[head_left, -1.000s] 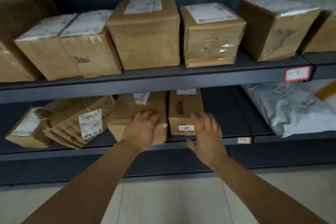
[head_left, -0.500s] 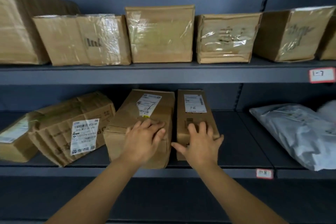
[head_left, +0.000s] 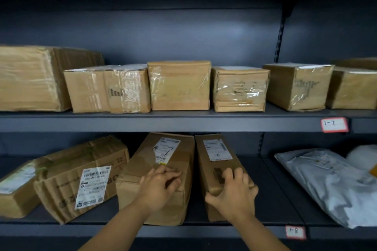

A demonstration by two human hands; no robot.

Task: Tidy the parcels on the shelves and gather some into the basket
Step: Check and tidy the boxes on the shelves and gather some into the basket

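Since half a second ago both hands have tightened: fingers that lay flatter on the two parcels are now bent. My left hand (head_left: 158, 186) holds the wide parcel marked 7 (head_left: 175, 155), fingers curled onto its top at the near edge. My right hand (head_left: 232, 193) grips the narrow parcel marked 1-8 (head_left: 214, 166), fingers over its top, thumb hooked round the near left corner. Both parcels lie lengthwise on the lower shelf (head_left: 204, 230), side by side, almost touching between my hands. Left of my left hand sits a crumpled carton (head_left: 81, 177). Right of my right hand, well apart, lies a grey mailer bag (head_left: 326, 185). No basket is in view. I judge the step is squaring these two parcels. To do it well I would bring both near ends level with the shelf lip, keep them parallel, and slide rather than lift, since the wide parcel looks creased and soft.
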